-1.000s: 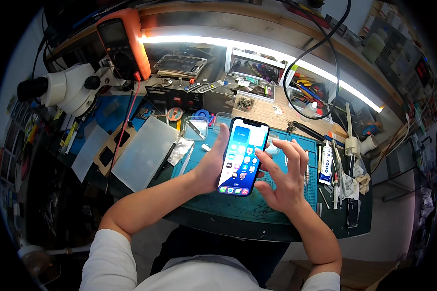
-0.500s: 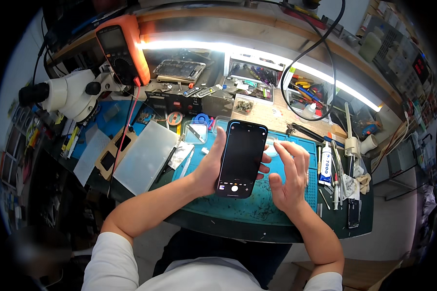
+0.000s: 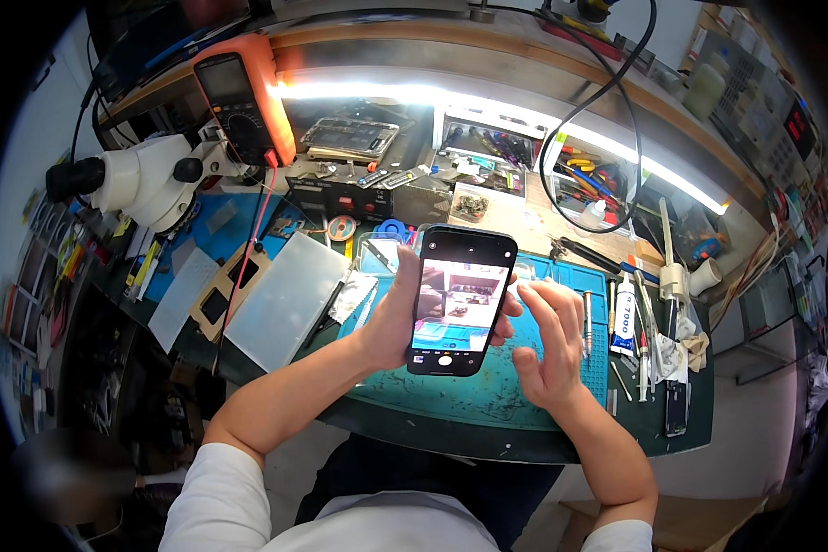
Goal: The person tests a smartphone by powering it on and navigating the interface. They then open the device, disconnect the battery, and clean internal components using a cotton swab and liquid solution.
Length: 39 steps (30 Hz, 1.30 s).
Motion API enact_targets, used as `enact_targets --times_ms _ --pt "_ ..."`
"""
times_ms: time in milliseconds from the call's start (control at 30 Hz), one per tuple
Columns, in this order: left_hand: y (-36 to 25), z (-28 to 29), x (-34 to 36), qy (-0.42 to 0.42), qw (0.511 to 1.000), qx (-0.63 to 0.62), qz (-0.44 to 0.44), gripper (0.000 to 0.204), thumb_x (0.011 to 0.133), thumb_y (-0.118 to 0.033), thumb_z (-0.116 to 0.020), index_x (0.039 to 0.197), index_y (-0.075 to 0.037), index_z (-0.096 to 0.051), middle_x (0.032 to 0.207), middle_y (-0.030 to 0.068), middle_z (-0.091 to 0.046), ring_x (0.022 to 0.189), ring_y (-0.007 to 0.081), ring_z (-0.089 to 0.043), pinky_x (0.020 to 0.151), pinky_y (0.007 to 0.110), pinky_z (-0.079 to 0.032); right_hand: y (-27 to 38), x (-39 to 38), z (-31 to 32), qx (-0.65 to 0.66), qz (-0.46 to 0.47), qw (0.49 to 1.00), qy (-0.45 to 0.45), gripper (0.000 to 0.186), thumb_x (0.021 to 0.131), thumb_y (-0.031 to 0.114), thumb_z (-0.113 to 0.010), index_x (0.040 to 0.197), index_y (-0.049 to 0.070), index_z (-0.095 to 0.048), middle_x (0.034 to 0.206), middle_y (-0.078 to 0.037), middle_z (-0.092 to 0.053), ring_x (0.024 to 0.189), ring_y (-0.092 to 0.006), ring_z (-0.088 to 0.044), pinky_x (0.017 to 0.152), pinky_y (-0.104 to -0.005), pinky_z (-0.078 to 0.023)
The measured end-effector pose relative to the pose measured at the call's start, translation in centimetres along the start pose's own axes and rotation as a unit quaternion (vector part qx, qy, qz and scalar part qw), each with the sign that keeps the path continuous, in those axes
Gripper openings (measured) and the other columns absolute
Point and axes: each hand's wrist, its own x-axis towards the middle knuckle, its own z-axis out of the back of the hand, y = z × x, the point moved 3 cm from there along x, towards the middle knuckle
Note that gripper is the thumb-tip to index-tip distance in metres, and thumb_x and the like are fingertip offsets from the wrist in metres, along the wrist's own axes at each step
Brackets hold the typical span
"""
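While my left hand (image 3: 391, 317) grips the smartphone (image 3: 460, 299) upright above the teal mat's (image 3: 488, 396) front edge, its camera view already showing, my right hand (image 3: 547, 345) hovers open beside it, nothing pressed yet as far as I can judge

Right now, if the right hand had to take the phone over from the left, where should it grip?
Likely the phone's long right edge, coming in from the right. The left hand wraps the left edge from behind, screen up and lit. The right hand hovers beside that free edge, so a side pinch would avoid touching the screen.
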Motion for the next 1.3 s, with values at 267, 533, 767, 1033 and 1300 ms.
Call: enact_targets --times_ms 267,533,767,1033,1300 --pt "-2.2 -0.2 -0.4 0.042 0.997 0.055 -0.036 0.116 0.085 -0.091 -0.023 0.146 0.004 -0.045 0.128 0.0230 -0.065 0.113 0.0294 -0.069 0.099 0.042 -0.058 0.5 0.1 0.0 0.002 0.016 1.000 0.004 0.059 0.103 0.048 -0.053 0.132 -0.003 -0.062 0.124 -0.021 -0.061 0.113 -0.0391 -0.058 0.103 -0.0518 -0.046" --pt "-4.8 -0.2 -0.7 0.047 0.994 0.014 -0.098 0.127 0.076 -0.098 -0.022 0.146 0.005 -0.044 0.126 0.0231 -0.064 0.110 0.0285 -0.070 0.096 0.041 -0.059 1.0 0.1 -0.6 0.011 0.019 1.000 0.017 0.060 0.105 0.049 -0.050 0.132 -0.003 -0.061 0.122 -0.020 -0.062 0.113 -0.0387 -0.057 0.103 -0.0524 -0.045" --pt "-5.1 0.1 -0.5 0.036 0.994 0.004 -0.106 0.122 0.081 -0.095 -0.024 0.146 0.006 -0.044 0.124 0.0229 -0.065 0.108 0.0276 -0.071 0.093 0.040 -0.061 1.2 0.3 -0.7 0.009 0.024 1.000 0.008 0.061 0.106 0.050 -0.048 0.132 -0.004 -0.060 0.120 -0.021 -0.062 0.113 -0.0387 -0.057 0.102 -0.0519 -0.045" --pt "-5.3 0.0 -0.5 0.041 0.993 -0.007 -0.107 0.119 0.083 -0.093 -0.025 0.145 0.006 -0.044 0.124 0.0220 -0.065 0.108 0.0279 -0.071 0.093 0.040 -0.061 1.1 0.2 -0.8 0.007 0.023 1.000 0.014 0.061 0.106 0.048 -0.047 0.132 -0.005 -0.060 0.120 -0.022 -0.062 0.112 -0.0395 -0.058 0.102 -0.0520 -0.045" --pt "-5.3 0.1 -0.5 0.048 0.993 -0.026 -0.107 0.118 0.084 -0.093 -0.025 0.144 0.006 -0.045 0.123 0.0224 -0.065 0.107 0.0289 -0.071 0.093 0.041 -0.061 1.1 0.3 -0.7 0.004 0.024 1.000 0.016 0.060 0.106 0.047 -0.047 0.132 -0.005 -0.060 0.120 -0.022 -0.062 0.111 -0.0396 -0.058 0.101 -0.0517 -0.045"
